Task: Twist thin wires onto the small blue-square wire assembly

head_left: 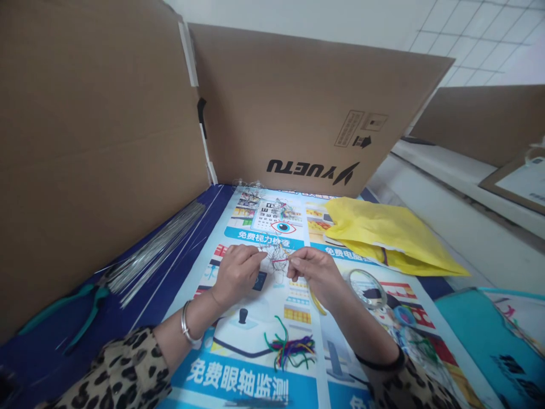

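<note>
"Since you're standing closer than I am, what's being held there?"

"A small wire mesh (277, 266), over the middle of the printed sheet (322, 392) that covers part of the bench (147, 304). The left hand (240, 270) has its fingertips drawn together at the mesh's edge, and the right hand (315, 274) is at a pinkish-red strand (280, 261) lying across it."

"So both have a grip?"

"The right one does, finger and thumb closed on the strand's end. The left looks pinched on the mesh too, though its own fingers cover the exact hold."

"And that colourful heap?"

"A yarn bundle (294, 347), green and purple with some red, on the near half of the printed sheet."

"What's to the left of the sheet?"

"Pliers (96, 301) with teal handles spread apart, and a sheaf of straight silvery wires (157, 247). A tall cardboard wall (93, 142) stands past those."

"And to the right?"

"A yellow bag (378, 230) lies over the sheet's far right edge. There's a clear ring (384, 294) on its right half, and a teal case (477, 335) just off its right side."

"Anything at the far end?"

"Loose wire tangles (251, 192) on the sheet's far left part, and behind its far edge a cardboard panel (298, 108), its YUETU lettering upside down."
</note>
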The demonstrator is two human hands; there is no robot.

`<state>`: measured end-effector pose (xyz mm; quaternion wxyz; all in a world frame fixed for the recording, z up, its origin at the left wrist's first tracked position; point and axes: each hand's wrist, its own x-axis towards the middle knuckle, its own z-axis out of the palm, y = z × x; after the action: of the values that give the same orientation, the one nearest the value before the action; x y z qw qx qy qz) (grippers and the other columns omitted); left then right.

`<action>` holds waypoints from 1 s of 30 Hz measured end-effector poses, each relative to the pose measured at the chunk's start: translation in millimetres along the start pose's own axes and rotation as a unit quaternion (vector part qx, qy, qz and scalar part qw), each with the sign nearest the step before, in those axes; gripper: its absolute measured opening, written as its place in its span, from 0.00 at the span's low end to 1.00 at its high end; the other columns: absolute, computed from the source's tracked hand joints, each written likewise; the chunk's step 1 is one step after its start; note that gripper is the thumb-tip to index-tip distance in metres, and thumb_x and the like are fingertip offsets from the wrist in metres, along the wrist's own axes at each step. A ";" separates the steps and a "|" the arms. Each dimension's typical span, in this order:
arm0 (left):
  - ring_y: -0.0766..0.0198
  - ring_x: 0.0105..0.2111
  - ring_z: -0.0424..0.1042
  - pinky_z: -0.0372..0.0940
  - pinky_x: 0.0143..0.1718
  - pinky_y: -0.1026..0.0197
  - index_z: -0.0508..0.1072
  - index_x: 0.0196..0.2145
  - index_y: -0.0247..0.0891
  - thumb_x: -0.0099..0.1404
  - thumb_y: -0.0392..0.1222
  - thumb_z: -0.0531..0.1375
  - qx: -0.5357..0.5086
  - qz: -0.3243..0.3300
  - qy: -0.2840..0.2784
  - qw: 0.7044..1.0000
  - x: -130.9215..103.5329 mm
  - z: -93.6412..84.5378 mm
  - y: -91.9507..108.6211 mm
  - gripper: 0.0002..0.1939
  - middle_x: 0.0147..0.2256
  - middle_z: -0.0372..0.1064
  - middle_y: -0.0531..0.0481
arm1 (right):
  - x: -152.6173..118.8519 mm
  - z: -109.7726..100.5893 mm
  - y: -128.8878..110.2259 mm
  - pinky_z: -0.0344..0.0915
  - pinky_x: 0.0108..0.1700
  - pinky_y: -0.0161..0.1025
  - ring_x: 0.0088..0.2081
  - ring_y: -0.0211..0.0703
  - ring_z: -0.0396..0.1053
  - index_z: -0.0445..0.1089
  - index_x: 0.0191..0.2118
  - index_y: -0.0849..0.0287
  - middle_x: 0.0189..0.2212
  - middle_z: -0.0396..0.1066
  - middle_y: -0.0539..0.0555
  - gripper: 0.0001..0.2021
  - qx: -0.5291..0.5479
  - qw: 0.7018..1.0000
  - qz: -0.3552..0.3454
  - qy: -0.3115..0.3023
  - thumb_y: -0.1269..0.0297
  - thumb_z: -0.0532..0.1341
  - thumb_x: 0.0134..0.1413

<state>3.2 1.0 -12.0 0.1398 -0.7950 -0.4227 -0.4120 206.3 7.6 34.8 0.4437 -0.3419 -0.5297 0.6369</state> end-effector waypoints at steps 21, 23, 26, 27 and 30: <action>0.60 0.32 0.64 0.54 0.32 0.57 0.71 0.33 0.38 0.62 0.32 0.55 0.105 0.058 -0.064 0.991 5.0 0.2 0.5 0.06 0.33 0.69 0.48 | -1.5 0.4 2.5 0.61 0.28 0.34 0.24 0.35 0.67 0.71 0.27 0.61 0.20 0.72 0.50 0.06 0.008 1.000 -0.005 -0.013 0.64 0.65 0.48; 0.60 0.33 0.64 0.55 0.32 0.57 0.71 0.34 0.38 0.61 0.32 0.55 0.096 0.058 -0.059 0.992 4.5 0.5 -0.6 0.06 0.33 0.69 0.48 | -0.7 -0.9 3.7 0.61 0.28 0.34 0.24 0.36 0.67 0.71 0.27 0.60 0.21 0.72 0.50 0.06 0.012 1.000 -0.005 -0.010 0.64 0.65 0.47; 0.60 0.33 0.64 0.56 0.33 0.57 0.71 0.36 0.38 0.61 0.31 0.55 0.078 0.058 -0.058 0.994 3.8 1.3 -1.1 0.07 0.34 0.69 0.48 | 0.6 -3.3 5.0 0.61 0.27 0.34 0.24 0.36 0.67 0.71 0.28 0.60 0.21 0.72 0.50 0.06 0.018 1.000 -0.006 -0.004 0.63 0.65 0.47; 0.60 0.33 0.64 0.56 0.33 0.57 0.71 0.36 0.38 0.61 0.31 0.55 0.074 0.056 -0.063 0.994 3.7 1.6 -0.9 0.07 0.34 0.69 0.48 | 0.8 -3.9 5.2 0.61 0.27 0.34 0.24 0.36 0.67 0.71 0.28 0.60 0.21 0.72 0.50 0.06 0.019 1.000 -0.006 -0.003 0.63 0.65 0.47; 0.60 0.33 0.64 0.56 0.33 0.57 0.71 0.35 0.38 0.61 0.31 0.56 0.062 0.043 -0.072 0.995 3.5 3.1 0.4 0.07 0.33 0.69 0.49 | 0.9 -5.1 5.0 0.61 0.27 0.34 0.24 0.36 0.67 0.71 0.28 0.60 0.20 0.72 0.50 0.06 0.020 1.000 -0.004 0.001 0.63 0.65 0.47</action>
<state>6.2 4.5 -11.1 0.1754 -0.8300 -0.4217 -0.3201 209.6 10.1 28.9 0.4533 -0.3319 -0.5177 0.6452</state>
